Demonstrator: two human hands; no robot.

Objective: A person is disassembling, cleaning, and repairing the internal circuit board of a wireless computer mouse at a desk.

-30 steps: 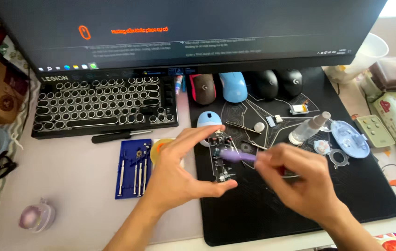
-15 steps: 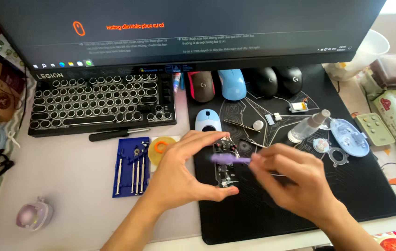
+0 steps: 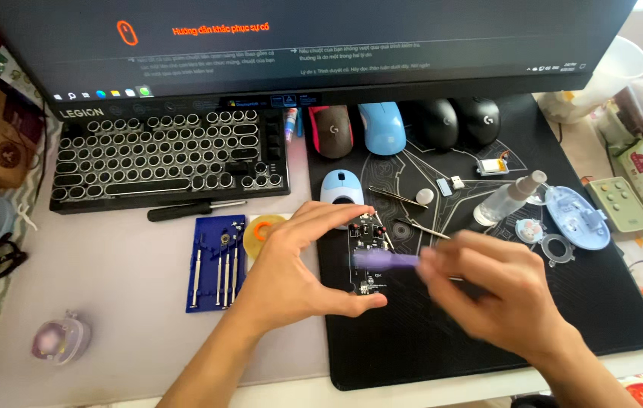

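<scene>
Now the right hand [image 3: 502, 291] has drawn its pinched purple tool [image 3: 385, 260] further across the black circuit board [image 3: 366, 253], clamped between left hand [image 3: 283, 276] fingertips over the mat's [image 3: 601, 317] left edge

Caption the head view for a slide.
Left hand steadies a black circuit board while right hand applies a purple tool.

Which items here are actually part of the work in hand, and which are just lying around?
In use:
left hand holding the black circuit board
right hand holding the purple tool over it

Lying about:
keyboard
blue screwdriver set
four mice
spray bottle
tweezers
</scene>
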